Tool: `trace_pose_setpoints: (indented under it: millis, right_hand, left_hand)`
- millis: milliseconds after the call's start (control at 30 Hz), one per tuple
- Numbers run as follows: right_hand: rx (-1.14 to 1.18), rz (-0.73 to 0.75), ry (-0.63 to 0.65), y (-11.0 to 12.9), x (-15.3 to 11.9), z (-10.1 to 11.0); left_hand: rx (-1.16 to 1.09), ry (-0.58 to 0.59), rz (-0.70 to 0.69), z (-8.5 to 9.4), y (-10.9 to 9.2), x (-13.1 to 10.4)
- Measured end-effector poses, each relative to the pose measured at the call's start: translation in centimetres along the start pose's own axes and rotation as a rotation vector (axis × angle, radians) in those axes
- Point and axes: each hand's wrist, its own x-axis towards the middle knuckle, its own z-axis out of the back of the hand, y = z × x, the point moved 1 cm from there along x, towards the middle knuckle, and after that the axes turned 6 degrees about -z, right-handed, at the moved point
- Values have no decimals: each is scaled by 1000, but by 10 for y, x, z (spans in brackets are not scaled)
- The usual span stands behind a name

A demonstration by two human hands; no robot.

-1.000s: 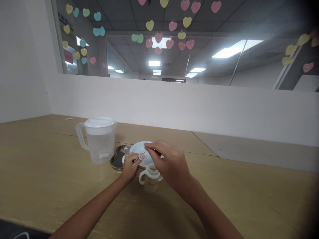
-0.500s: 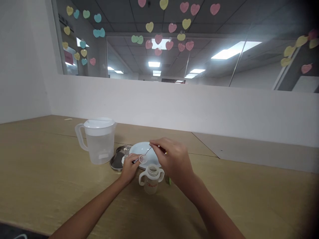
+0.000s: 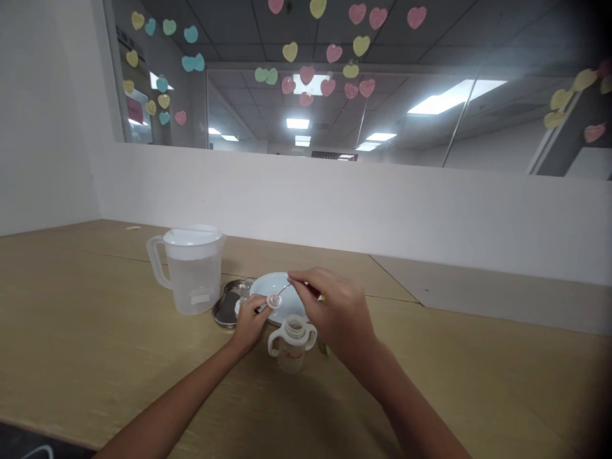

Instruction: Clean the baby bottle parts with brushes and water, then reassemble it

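Note:
My left hand point(image 3: 250, 320) pinches a small round whitish piece point(image 3: 274, 301) over the near left part of a white plate point(image 3: 282, 284). Between the fingertips of my right hand point(image 3: 335, 303) is the end of a thin dark wire-like tool point(image 3: 284, 289), whose other end reaches the round piece. Just below the hands, an uncapped clear bottle point(image 3: 292, 355) with two white handles and red lettering stands upright on the table. Partly hidden behind my left hand, a metal tray point(image 3: 224, 310) holds small clear and white pieces.
A lidded clear pitcher point(image 3: 195, 280) stands left of the tray. Something small and green point(image 3: 324, 349) shows beside the bottle, mostly hidden by my right hand. The wooden table point(image 3: 119, 331) meets a white wall point(image 3: 248, 197) below a window.
The round piece in my left hand has tilted slightly and shifted up a little. Both hands keep their hold, and the whole view has moved slightly.

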Motion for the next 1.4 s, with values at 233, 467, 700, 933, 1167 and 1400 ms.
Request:
trace_pose_setpoints:
  millis: [233, 467, 700, 933, 1167, 1400]
  right_hand:
    - [-40, -27, -2, -2, 1, 3]
    - [-37, -14, -28, 0, 1, 3]
    - [29, -26, -24, 3, 0, 0]
    - [22, -31, -14, 3, 0, 1]
    - [24, -14, -25, 3, 0, 0]
    - [-14, -19, -28, 1, -1, -1]
  left_hand:
    - [-13, -7, 0, -1, 4, -1]
    - [0, -3, -4, 0, 3, -1]
    - [7, -8, -2, 0, 1, 0]
    - [11, -4, 1, 0, 2, 0]
    - [6, 7, -4, 0, 1, 0]
    - [9, 3, -1, 0, 1, 0]
